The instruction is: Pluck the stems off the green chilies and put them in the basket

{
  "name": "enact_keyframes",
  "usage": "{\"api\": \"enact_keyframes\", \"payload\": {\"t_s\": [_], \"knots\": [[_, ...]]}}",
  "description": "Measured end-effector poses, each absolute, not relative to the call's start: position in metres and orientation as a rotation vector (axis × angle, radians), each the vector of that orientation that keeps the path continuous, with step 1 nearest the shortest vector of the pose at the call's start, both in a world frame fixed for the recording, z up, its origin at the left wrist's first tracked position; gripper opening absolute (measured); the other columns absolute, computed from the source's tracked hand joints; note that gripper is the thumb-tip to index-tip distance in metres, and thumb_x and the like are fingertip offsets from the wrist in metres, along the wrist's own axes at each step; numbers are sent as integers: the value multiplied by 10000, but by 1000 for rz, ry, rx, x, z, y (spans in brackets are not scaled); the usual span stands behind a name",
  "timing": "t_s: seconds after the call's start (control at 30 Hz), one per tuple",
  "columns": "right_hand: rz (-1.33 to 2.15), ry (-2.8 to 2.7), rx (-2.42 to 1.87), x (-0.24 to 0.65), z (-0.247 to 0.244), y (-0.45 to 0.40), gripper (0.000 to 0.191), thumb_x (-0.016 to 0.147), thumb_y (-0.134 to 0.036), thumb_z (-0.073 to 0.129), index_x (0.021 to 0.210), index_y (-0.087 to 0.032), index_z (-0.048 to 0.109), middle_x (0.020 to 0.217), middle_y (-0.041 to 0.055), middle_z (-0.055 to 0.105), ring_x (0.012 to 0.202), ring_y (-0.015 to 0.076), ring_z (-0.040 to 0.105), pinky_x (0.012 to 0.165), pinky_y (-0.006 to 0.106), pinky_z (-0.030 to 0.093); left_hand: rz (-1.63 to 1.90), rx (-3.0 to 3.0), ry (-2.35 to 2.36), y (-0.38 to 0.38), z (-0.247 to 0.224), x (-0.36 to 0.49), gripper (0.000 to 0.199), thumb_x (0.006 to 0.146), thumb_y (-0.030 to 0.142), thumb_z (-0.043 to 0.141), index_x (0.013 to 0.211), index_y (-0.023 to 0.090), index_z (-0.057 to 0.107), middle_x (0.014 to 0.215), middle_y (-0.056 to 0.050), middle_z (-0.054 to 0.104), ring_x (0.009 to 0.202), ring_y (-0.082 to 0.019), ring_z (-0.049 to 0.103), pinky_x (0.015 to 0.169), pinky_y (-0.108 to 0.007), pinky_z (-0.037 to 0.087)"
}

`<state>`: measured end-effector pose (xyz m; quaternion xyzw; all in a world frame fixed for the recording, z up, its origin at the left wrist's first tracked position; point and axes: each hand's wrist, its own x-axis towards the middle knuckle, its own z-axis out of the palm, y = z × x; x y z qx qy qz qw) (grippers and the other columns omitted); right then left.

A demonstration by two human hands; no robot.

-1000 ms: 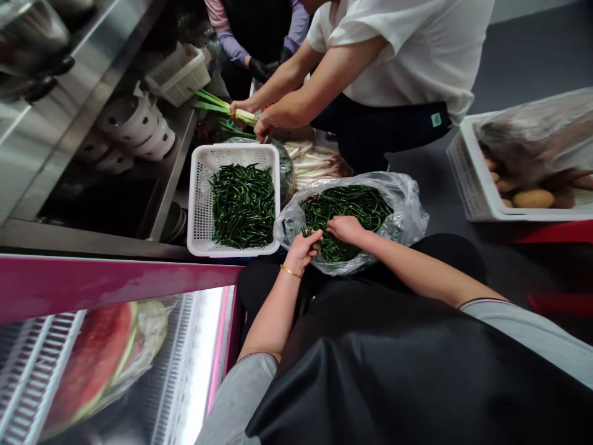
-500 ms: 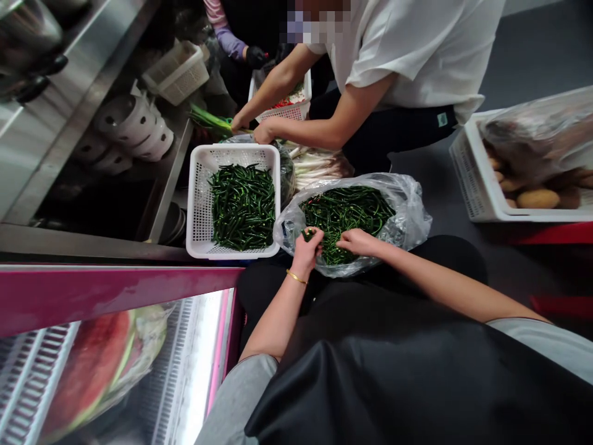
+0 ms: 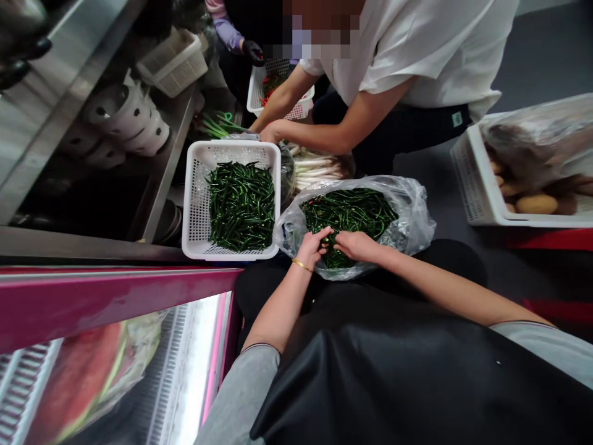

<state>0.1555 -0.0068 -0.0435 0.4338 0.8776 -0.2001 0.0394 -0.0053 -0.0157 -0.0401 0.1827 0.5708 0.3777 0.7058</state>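
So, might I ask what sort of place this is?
Likely a restaurant kitchen or food-preparation area: a white perforated plastic basket of slim green peppers, a white plastic crate of brown potato-like vegetables, and a magenta-framed lit case holding cut red watermelon.

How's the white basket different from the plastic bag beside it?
The basket is white, with little holes; the plastic bag is see-through. The basket is boxy; the plastic bag is crumpled. The left hand and right hand are at the plastic bag, not the basket. Both hold green peppers.
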Motion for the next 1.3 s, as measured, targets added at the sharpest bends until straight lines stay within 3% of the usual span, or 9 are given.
{"api": "enact_keyframes", "payload": {"t_s": [0.2,0.3,0.37,0.57,0.8,0.9,1.03,1.2,1.3], "knots": [[-741,2419,1525,161,-34,25,375,924,-422,422,860,-155,678,837,105,699,777,192,629,654,254,393,1137,758,1359,-17,-27,1,368,609,441,764,755,156,584,683,24,550,552,-46,428,461,-175,292],[-490,2418,1764,164,-31,53,449,896,-500,446,1119,-154,626,1022,142,670,859,233,629,661,277,403,1090,576,1275,-15,-24,-9,412,626,497,737,753,163,531,695,16,574,494,-38,394,407,-175,233],[-323,2393,1810,167,-30,68,419,912,-409,430,1187,-139,595,1111,180,621,889,252,627,670,292,404,1028,481,1200,-14,-26,-15,439,609,507,748,727,157,510,664,9,570,450,-32,372,376,-177,186],[-409,2520,1722,176,-24,53,336,906,-365,429,1016,-172,682,999,120,638,861,215,609,672,276,390,936,461,1178,-11,-28,-14,437,519,412,822,773,124,613,593,31,499,429,-20,349,360,-174,149],[-1336,2545,1479,161,-19,-10,284,847,-385,502,750,-168,658,699,29,633,645,143,562,613,252,392,842,538,1205,-15,-35,-9,443,513,475,804,676,106,621,543,21,489,414,-31,333,374,-201,141],[-1902,2302,1514,162,-9,-1,343,815,-487,522,814,-170,652,595,-13,591,545,123,539,526,236,392,740,781,1196,-19,-32,-15,413,513,457,807,577,118,578,510,26,483,442,-44,344,413,-209,195],[-2245,2196,1663,159,-5,6,350,718,-525,639,746,-178,598,542,-38,567,453,91,499,446,211,365,716,1098,1139,-24,-23,-16,399,517,440,802,543,122,563,529,35,469,537,-63,380,513,-210,286],[-2912,1490,1847,146,-26,-22,464,614,-596,706,633,-202,462,444,-69,479,346,66,393,357,206,329,692,1185,1070,-35,-15,-16,399,625,493,733,598,125,580,583,24,469,583,-77,384,561,-219,303],[-3005,1197,1841,144,-32,-47,475,609,-590,719,651,-204,446,481,-69,476,358,59,376,356,210,342,649,1142,967,-41,-6,-19,401,609,501,743,620,129,593,598,14,491,594,-87,412,590,-228,336]]}}
